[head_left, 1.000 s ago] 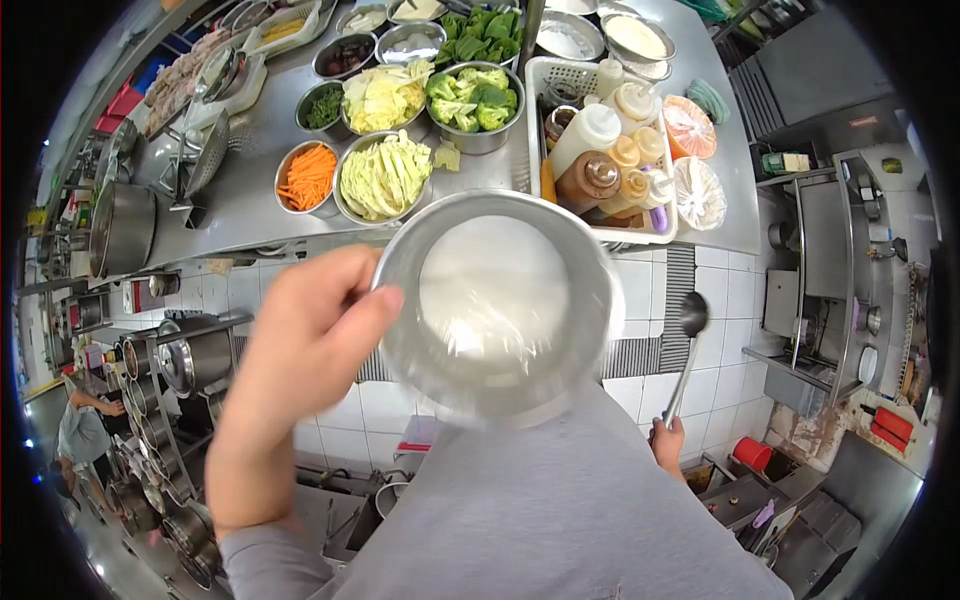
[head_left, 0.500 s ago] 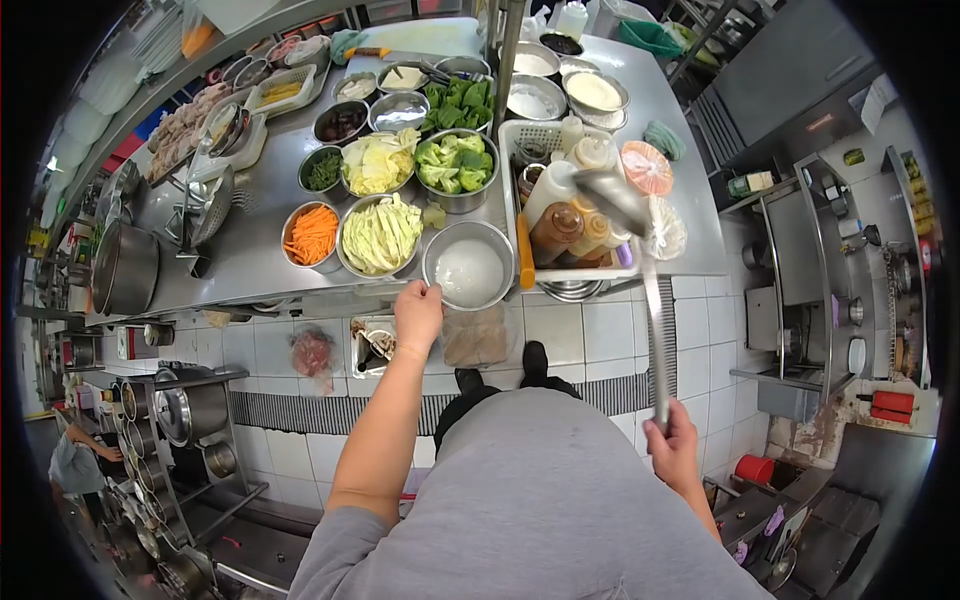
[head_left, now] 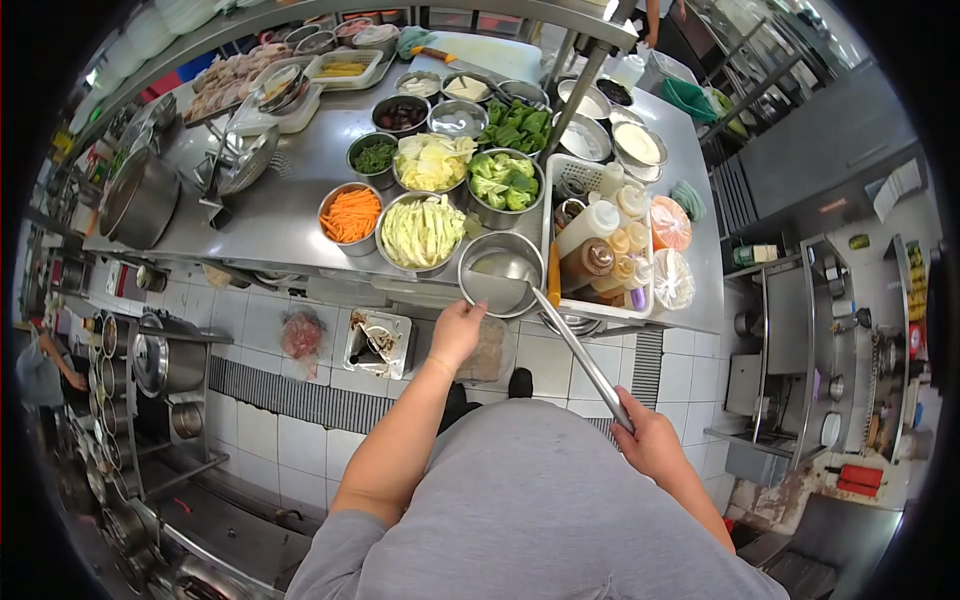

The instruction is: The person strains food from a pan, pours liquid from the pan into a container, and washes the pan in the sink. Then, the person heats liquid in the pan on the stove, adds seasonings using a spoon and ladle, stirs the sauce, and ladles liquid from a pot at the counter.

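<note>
My left hand is closed on the near rim of a metal bowl at the counter's front edge. Inside it is a pale, cloudy liquid. My right hand grips the end of a long-handled metal ladle. The ladle's head sits inside the bowl, its handle slanting down to the right. Just behind the bowl stand containers of shredded cabbage and broccoli. Carrot strips are further left.
A white basket of squeeze bottles stands right of the bowl, with an orange-handled tool at its side. Leafy greens and bowls of white powder are behind. At far left is a large pot; another person is beyond the racks.
The ladle has swung left from above the bottle basket into the metal bowl, my right hand moving slightly left with it. My left hand still holds the rim. The camera view has shifted.
</note>
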{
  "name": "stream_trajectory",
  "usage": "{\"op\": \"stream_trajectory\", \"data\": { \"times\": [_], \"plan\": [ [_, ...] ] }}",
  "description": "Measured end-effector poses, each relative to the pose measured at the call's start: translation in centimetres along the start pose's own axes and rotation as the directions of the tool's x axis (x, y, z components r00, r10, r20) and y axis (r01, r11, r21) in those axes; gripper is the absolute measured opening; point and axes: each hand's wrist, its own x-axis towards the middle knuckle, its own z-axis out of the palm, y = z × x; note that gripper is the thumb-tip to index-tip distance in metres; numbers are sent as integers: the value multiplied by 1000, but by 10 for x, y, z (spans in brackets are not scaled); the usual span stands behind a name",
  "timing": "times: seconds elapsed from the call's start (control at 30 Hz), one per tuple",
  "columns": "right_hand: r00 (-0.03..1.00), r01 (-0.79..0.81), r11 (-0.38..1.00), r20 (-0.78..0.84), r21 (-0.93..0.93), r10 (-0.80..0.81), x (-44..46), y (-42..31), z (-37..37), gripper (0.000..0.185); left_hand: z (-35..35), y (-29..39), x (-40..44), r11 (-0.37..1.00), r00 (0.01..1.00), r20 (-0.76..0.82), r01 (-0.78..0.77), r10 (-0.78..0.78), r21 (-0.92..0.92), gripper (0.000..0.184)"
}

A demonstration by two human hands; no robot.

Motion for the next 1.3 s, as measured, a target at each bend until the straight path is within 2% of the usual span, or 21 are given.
{"op": "stream_trajectory", "data": {
  "times": [0.13,0.2,0.37,0.43,0.57,0.63,0.73,0.8,0.83,0.9,1.03,1.1,1.13,1.17,1.23,1.3],
  "plan": [
    [998,64,979,28,-193,-60,17,-7,15,62,7,-1,2,997,997,64,-32,36,-72,36],
    [999,40,970,33,-240,-33,19,-18,16,62,5,10,-3,933,959,232,228,-165,-280,41],
    [996,-47,942,53,-332,68,23,-29,18,62,2,24,-5,913,972,188,202,-143,-353,37],
    [995,59,922,-56,-383,-87,28,-23,22,65,1,24,-2,912,972,179,206,-150,-355,36],
    [999,13,909,-35,-417,-31,43,-33,21,71,-3,29,10,935,985,145,133,-90,-328,36],
    [985,-82,942,119,-326,127,51,-41,16,76,-1,29,15,932,988,144,110,-64,-345,37],
    [971,-101,967,186,-232,147,47,-52,5,80,-6,33,22,924,996,87,62,-31,-378,40],
    [974,-83,979,195,-188,120,42,-43,7,81,-14,37,23,966,999,-46,6,-19,-260,39],
    [974,-64,987,204,-146,94,39,-38,9,81,-17,40,20,965,999,-49,2,-15,-261,39],
    [976,-77,991,196,-113,98,37,-35,16,82,-21,43,13,999,997,-74,-31,29,-24,39],
    [972,-74,995,220,-63,86,41,-37,12,85,-6,28,4,988,999,34,2,3,-153,41],
    [970,-77,997,230,-28,81,38,-33,12,85,-17,29,19,989,991,-109,-92,79,-118,44],
    [969,-79,997,236,2,76,36,-31,12,86,-22,31,24,980,992,-124,-58,35,-189,44],
    [969,-79,997,236,-2,77,32,-26,17,86,-24,30,22,980,992,-124,-59,35,-192,44],
    [983,-54,998,177,8,52,35,-18,25,79,-33,42,12,999,995,-94,-38,35,-21,44],
    [983,-59,997,171,-51,67,43,-20,24,73,-12,27,-1,998,998,57,18,-15,-54,43]
  ]
}}
